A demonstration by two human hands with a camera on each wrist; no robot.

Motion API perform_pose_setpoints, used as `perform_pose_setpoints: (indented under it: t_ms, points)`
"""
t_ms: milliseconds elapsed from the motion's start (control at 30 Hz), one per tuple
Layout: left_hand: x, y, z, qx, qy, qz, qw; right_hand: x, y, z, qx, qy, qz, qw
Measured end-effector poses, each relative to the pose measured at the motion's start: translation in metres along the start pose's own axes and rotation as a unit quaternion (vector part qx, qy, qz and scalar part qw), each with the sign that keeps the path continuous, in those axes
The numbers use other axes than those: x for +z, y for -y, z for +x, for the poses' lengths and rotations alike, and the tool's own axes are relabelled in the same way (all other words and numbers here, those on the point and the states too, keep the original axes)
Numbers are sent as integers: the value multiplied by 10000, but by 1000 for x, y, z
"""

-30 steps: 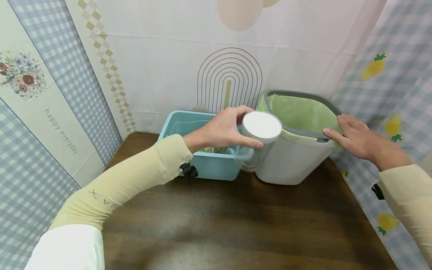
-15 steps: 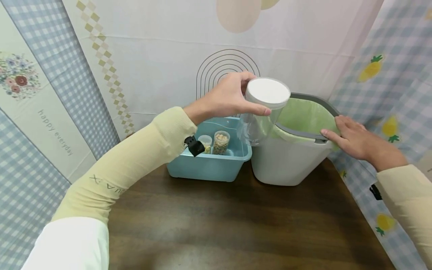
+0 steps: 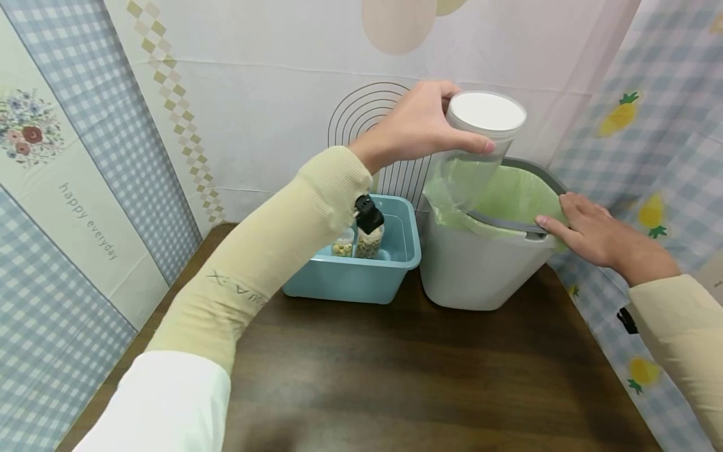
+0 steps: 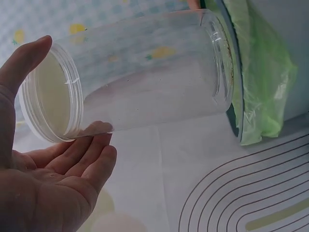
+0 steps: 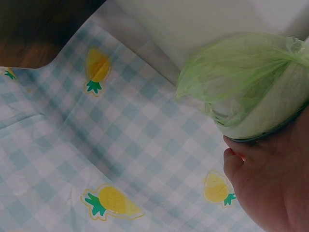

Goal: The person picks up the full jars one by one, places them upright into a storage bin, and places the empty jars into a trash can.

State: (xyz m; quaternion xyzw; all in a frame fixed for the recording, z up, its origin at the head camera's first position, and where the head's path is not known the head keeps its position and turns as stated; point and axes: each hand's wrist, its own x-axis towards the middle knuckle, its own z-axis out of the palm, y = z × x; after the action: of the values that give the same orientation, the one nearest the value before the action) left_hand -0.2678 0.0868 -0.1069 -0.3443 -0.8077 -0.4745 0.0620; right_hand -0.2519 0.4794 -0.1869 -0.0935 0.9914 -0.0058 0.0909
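My left hand (image 3: 420, 129) grips a clear plastic jar (image 3: 471, 160) by its white-capped end (image 3: 486, 113) and holds it tilted above the near left side of a white bin (image 3: 480, 270) lined with a green bag (image 3: 508, 194). In the left wrist view the jar (image 4: 145, 77) looks empty, with thumb and fingers of my left hand (image 4: 53, 188) round its wide end and the bag (image 4: 260, 72) behind. My right hand (image 3: 593, 232) lies with straight fingers on the bin's right rim. The right wrist view shows my right hand (image 5: 275, 188) against the bag-covered rim (image 5: 236, 72).
A light blue tub (image 3: 361, 282) stands left of the bin and holds two small jars of nuts or snacks (image 3: 369, 242). Both containers sit at the back of a dark wooden table (image 3: 395, 376). Patterned cloth walls close in the left, back and right.
My left hand has lifted the jar from beside the tub, up and to the right, until it hangs over the bin. My right hand has stayed on the rim.
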Motion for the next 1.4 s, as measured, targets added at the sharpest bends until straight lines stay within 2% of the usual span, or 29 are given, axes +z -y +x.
perform_pose_setpoints:
  t_ms: [200, 367, 667, 867, 1100, 1400]
  points:
    - [13, -9, 18, -87, 6, 288, 9995, 0, 0, 0, 36, 6, 18, 10000]
    - [25, -14, 31, -172, 38, 263, 9995, 1, -1, -2, 79, -21, 11, 10000]
    - [43, -10, 47, -271, -79, 300, 9992, 3, 1, -2, 174, 15, -38, 9998]
    - [53, 4, 53, -309, -88, 195, 9993, 2, 5, -3, 163, -43, 9, 9999]
    - [64, 29, 53, -407, -157, 94, 9990, 4, 13, 2, 97, -62, 47, 9999]
    - [83, 49, 50, -443, -16, 63, 9990, 4, 16, 3, 105, -144, 23, 9998]
